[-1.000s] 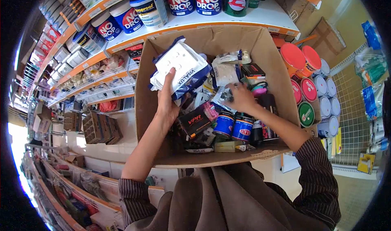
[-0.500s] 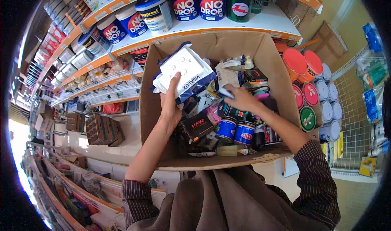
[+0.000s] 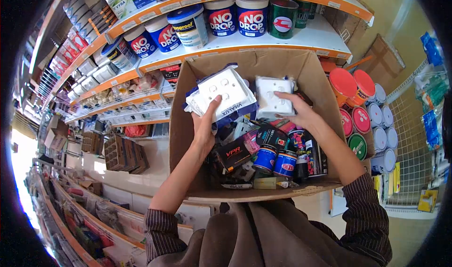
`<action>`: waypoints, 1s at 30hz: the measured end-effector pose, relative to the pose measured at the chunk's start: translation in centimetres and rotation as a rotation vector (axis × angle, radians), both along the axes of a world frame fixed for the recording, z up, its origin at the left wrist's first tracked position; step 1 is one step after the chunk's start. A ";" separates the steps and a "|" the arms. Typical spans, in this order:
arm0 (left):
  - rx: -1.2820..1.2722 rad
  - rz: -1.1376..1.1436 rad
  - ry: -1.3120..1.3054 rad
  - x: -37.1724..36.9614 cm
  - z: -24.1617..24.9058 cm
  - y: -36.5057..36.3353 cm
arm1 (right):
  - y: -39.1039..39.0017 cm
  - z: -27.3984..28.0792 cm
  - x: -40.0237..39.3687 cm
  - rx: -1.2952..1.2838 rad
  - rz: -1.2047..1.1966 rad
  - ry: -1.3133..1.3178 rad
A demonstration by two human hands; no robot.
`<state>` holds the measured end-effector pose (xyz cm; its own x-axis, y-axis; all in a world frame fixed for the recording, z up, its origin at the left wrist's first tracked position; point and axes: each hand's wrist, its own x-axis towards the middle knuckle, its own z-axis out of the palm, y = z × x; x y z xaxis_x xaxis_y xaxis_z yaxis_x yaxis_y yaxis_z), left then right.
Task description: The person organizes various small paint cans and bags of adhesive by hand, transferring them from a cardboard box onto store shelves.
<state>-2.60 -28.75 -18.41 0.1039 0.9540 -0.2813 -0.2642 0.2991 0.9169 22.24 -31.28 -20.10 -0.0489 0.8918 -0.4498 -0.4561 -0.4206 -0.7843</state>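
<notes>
A cardboard box (image 3: 256, 58) stands open before me, full of mixed goods. Over its left side my left hand (image 3: 205, 128) grips white switch plates (image 3: 225, 91) in blue-edged Visalux wrapping, thumb on top. At the right, my right hand (image 3: 301, 110) holds a wrapped white switch (image 3: 274, 97), its thumb on the front face. Below the hands lie a black VPR box (image 3: 234, 155), two blue cans (image 3: 265, 157) and a dark spray can (image 3: 300, 158).
Paint tubs (image 3: 221, 18) line the orange-edged shelf (image 3: 221, 45) behind the box. Red-lidded buckets (image 3: 343, 82) and white-lidded cans are stacked at the right, beside a wire rack (image 3: 405, 125). Cartons (image 3: 123, 151) stand on the floor at the left.
My right hand has come up from among the goods and now holds a wrapped white switch. The left hand and its plates have shifted slightly right in view.
</notes>
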 end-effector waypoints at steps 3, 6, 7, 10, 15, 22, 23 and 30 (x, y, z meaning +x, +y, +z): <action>-0.002 0.066 0.023 -0.5 -1.3 0.9 | -0.1 1.1 0.5 0.006 -0.180 0.166; -0.039 0.108 0.025 -0.9 -2.7 1.4 | -0.2 1.9 1.1 0.047 -0.194 0.302; -0.058 0.122 0.026 -0.9 -2.6 1.4 | -0.2 1.9 1.0 0.140 -0.160 0.324; 0.058 0.051 0.056 -0.6 -1.8 0.9 | -0.3 2.4 0.1 0.167 -0.091 0.336; 0.194 -0.145 0.225 0.4 -1.7 0.3 | -0.8 2.5 -0.7 0.207 0.067 0.026; -0.004 -0.175 0.045 0.8 -3.4 -0.2 | -1.6 1.4 -2.8 0.197 0.148 0.003; -0.012 -0.200 0.078 0.7 -4.1 0.0 | -1.5 1.0 -3.1 0.177 0.119 -0.001; -0.081 -0.202 -0.013 0.6 -4.4 0.8 | -1.3 0.4 -3.1 0.056 -0.009 0.439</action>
<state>-2.05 -27.91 -22.85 0.2944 0.8877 -0.3539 -0.2031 0.4200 0.8845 19.13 -32.58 -19.68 -0.2165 0.9154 -0.3394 -0.7543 -0.3776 -0.5370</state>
